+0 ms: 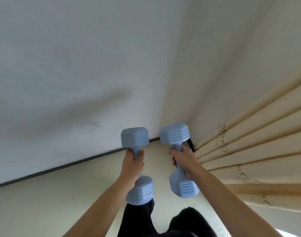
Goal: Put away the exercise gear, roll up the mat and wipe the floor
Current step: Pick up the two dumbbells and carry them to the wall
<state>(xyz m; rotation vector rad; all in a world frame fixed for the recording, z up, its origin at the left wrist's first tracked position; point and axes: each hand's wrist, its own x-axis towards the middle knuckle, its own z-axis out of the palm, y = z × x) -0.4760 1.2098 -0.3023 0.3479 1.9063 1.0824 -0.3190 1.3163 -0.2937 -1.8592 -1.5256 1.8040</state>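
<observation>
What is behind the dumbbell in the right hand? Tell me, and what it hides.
Behind the dumbbell in the right hand: the wall corner, a dark baseboard and a black strip beside the curtain. Where these meet is covered.

1. Pale grey-white wall (78,48) across the upper left, marked by a soft diagonal shadow (98,105) and faint scuffs low down.
2. Dark baseboard (61,166) along its foot, meeting a cream floor (43,206).
3. At right, a cream pleated curtain (248,134) with golden scrollwork (fanned out from the corner).
4. Soft, even light, brightest at bottom right.
</observation>
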